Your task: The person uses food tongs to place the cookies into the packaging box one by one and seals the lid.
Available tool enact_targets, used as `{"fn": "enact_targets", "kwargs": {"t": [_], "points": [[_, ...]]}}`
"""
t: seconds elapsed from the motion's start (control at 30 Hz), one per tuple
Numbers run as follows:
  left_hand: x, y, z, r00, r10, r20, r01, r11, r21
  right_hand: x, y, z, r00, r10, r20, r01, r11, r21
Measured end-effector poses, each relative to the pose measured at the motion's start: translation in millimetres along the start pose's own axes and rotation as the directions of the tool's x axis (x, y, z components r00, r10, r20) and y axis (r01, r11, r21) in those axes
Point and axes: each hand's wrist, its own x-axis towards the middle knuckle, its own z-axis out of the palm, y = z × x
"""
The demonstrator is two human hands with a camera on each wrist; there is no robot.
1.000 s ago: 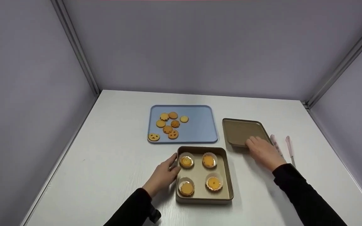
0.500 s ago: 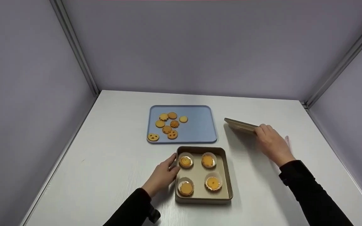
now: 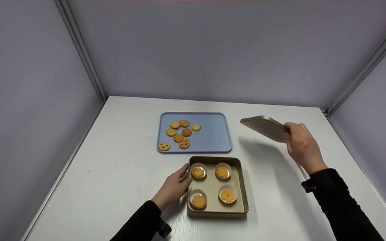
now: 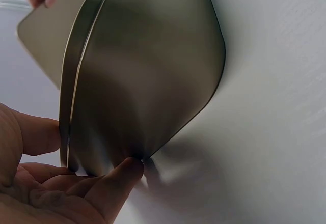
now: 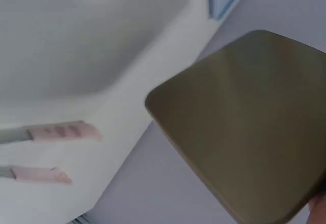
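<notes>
At the front middle of the head view stands a gold-brown square tin with several small cookies in paper cups, one of them a round cookie. My left hand grips its left side, the thumb at the rim and the fingers along the outer wall. Off to the right, my right hand holds the matching flat lid by one edge, tilted and raised above the table, with a shadow below it. The lid's broad face fills much of the right wrist view.
Behind the tin lies a blue tray with several loose cookies on its left half. Two pink-handled utensils lie at the right of the white table. Grey walls stand around the table.
My right hand has lifted the lid off the table, tipping it up and moving slightly right. The left hand and the tin have stayed in place.
</notes>
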Motion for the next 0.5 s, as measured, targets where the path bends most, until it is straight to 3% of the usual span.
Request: {"fn": "enact_targets", "kwargs": {"t": [0.13, 0.33, 0.43, 0.5], "points": [[-0.4, 0.6, -0.2, 1.0, -0.003, 0.01, 0.003, 1.0, -0.026, 6.0, -6, -10, 0.998, 0.062, -0.028, -0.059, 0.995, 0.082], [-0.6, -0.2, -0.5, 1.0, 0.001, 0.015, 0.0, 0.999, -0.032, 9.9, -14, -21, 0.988, 0.153, -0.007, -0.149, 0.972, 0.179], [-0.3, -0.5, -0.5, 1.0, 0.002, 0.014, -0.002, 1.0, -0.025, 11.3, -18, -25, 0.975, 0.221, 0.006, -0.215, 0.941, 0.261], [-0.3, -0.5, -0.5, 1.0, 0.0, 0.013, 0.001, 1.0, -0.024, 12.5, -21, -27, 0.96, 0.277, 0.03, -0.271, 0.904, 0.331]]}}
